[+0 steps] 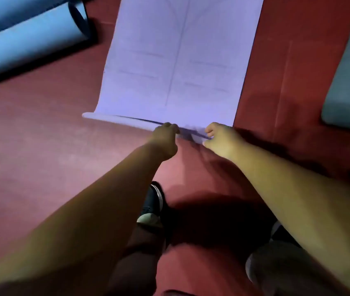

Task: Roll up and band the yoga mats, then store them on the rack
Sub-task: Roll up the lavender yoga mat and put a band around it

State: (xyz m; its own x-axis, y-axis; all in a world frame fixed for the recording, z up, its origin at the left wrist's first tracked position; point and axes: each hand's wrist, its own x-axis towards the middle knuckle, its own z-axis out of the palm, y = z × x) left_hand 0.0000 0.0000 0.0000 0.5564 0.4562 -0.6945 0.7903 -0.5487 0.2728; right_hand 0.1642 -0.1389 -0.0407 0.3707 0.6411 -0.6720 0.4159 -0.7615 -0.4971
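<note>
A pale purple yoga mat lies flat on the red floor, stretching away from me. Its near edge is curled into a thin roll that runs from the left corner toward my hands. My left hand grips the rolled edge near the middle, fingers curled over it. My right hand pinches the same edge near the right corner, thumb and fingers around the mat. Both arms reach forward from the bottom of the view.
Two rolled blue mats with a dark band lie at the upper left. A grey-green mat lies along the right edge. My shoe and knees are below the hands on the red floor.
</note>
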